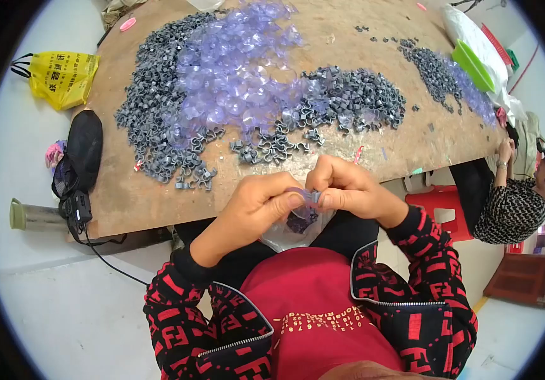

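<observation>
Just past the table's near edge, my two hands meet over my lap. My left hand is closed, its thumb and forefinger pinching a clear purple suction cup. Against it, my right hand pinches a small grey plastic clip. The two pieces touch; how far they are joined is hidden by my fingers. Below my hands a clear plastic bag lies on my lap, with dark purplish pieces in it. Ahead on the table are a heap of clear purple suction cups and heaps of grey clips.
The brown wooden table carries more grey clips at the right, near a green basin. Another person sits beyond a red stool. At left are a yellow bag, a black device with a cord and a bottle.
</observation>
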Motion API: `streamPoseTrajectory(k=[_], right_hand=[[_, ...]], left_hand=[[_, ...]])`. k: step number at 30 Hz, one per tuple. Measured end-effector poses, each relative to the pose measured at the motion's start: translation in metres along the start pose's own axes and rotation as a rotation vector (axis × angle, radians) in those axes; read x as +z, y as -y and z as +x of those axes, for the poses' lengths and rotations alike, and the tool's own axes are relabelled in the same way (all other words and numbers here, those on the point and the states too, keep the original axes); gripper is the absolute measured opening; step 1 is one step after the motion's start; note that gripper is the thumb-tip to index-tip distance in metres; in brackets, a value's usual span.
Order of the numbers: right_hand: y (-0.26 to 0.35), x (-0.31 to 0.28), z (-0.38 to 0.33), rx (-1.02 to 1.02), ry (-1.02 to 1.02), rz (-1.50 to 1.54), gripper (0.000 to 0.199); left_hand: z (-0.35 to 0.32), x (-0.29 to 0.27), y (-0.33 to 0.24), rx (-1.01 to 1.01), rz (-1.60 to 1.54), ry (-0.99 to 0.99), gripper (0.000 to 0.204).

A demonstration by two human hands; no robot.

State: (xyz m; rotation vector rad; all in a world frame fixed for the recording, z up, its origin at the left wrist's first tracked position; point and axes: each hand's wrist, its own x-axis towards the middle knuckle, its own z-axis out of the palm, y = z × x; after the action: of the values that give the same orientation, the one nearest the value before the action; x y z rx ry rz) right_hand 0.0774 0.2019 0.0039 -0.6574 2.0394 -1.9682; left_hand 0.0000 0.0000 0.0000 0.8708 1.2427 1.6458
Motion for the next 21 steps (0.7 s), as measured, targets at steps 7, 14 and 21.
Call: streamPoseTrajectory(k=[7,14,21], right_hand=[[-0.029,0.027,-0.006,0.081,-0.097,1.171,0.024],[0.002,-0.009,0.002,-0.081,-0.054,-0.142,0.021],[0.004,-0.009,-0.005,0.099,-0.051,0.083,0.02]], left_hand=[[0.007,0.0,-0.008,0.636,1.116,-0.148,0.013],[0.0,-0.005,0.021,-0.028,-0.17,-0.01,0.029],[0.003,0.0,0.005,-0.059,0.202,-0.114,0.026]])
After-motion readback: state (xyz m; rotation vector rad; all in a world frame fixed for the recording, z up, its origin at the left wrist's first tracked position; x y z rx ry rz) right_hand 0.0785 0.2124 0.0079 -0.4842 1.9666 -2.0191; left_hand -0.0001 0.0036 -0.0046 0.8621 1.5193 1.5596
